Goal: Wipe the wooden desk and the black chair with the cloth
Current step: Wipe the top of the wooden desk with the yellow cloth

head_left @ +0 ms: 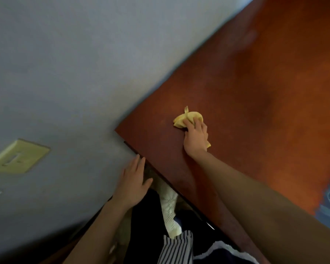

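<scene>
Wiping the wooden desk (255,92) by its near-left corner.
Grips the bunched yellow cloth (187,119) in the right hand (195,138), on the top, with most surface far and right. Holds the left hand (133,180) open, empty, beside the left edge.

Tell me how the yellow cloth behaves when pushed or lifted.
The crumpled yellow cloth is probably floppy: it bunches under the right hand. Likely light: one hand grips it. It should slide, not roll, on the smooth reddish wooden desk.

Worktop (255,82) red-brown wood. Cloth (191,118) yellow. Wall (74,63) grey-blue; switch plate (19,156) cream. Garment (176,250) black-and-white striped.
</scene>
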